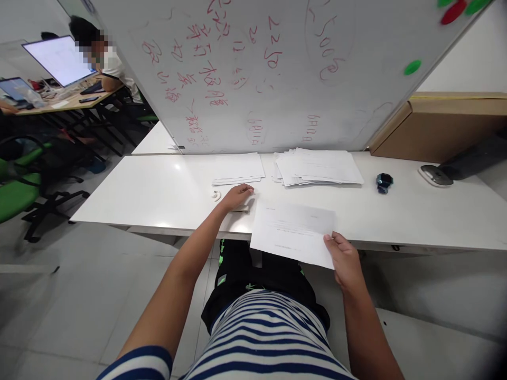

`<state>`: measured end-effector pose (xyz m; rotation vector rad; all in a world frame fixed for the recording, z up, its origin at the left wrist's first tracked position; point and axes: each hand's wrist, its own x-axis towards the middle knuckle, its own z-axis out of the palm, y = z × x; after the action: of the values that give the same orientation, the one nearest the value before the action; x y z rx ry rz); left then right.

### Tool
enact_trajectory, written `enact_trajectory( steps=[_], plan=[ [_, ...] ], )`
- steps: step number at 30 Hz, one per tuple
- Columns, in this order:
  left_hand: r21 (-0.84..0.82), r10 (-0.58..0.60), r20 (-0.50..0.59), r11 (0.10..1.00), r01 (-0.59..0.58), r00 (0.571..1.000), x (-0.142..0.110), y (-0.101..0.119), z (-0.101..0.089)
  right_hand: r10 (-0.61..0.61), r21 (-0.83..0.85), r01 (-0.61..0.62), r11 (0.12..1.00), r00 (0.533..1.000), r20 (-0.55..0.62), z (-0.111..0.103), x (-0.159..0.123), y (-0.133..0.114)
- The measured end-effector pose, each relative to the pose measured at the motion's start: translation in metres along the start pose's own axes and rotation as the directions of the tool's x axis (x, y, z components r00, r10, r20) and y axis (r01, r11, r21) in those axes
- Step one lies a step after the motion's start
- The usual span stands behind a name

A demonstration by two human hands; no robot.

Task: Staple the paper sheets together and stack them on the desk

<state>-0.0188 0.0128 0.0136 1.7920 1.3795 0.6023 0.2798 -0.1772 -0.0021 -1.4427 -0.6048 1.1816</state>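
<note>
My right hand (344,258) grips a printed sheet of paper (293,229) by its lower right corner, thumb on top. The sheet is tilted over the table's front edge. Near the sheet's upper left corner is my left hand (238,196), its fingers curled together; what they hold, if anything, I cannot make out. A small flat greyish object (241,209) lies partly hidden under that hand, and a small white curved object (216,196) sits just left of it. Beyond my left hand lies a thin stack of papers (237,168). A thicker, uneven paper stack (320,166) lies right of it.
A whiteboard (253,74) with red writing stands along the back of the white table (415,216). On the right are a dark blue watch (384,182), a computer mouse (435,175) and a cardboard box (439,126). A person (113,63) sits at another desk at the far left.
</note>
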Motion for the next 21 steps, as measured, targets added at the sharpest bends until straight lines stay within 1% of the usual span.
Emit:
enact_trajectory(
  steps=[5, 10, 15, 21],
  plan=[
    [0.011, -0.005, -0.012, 1.000, 0.006, 1.000, -0.001, 0.002, 0.000, -0.057, 0.039, 0.058, 0.998, 0.998, -0.019, -0.016, -0.008, -0.022],
    [0.036, -0.002, -0.009, 0.999, 0.003, 1.000, 0.000, -0.001, 0.003, -0.152, 0.064, 0.153, 0.986, 0.988, -0.025, -0.018, -0.016, -0.034],
    [0.056, -0.006, -0.012, 0.998, 0.007, 1.000, -0.001, -0.001, 0.005, -0.189, 0.051, 0.188, 0.981, 0.982, 0.008, -0.014, -0.019, -0.037],
    [0.055, -0.006, -0.013, 0.998, 0.007, 1.000, -0.003, 0.001, 0.004, -0.169, 0.068, 0.167, 0.984, 0.985, 0.019, -0.013, -0.018, -0.033]
  ],
)
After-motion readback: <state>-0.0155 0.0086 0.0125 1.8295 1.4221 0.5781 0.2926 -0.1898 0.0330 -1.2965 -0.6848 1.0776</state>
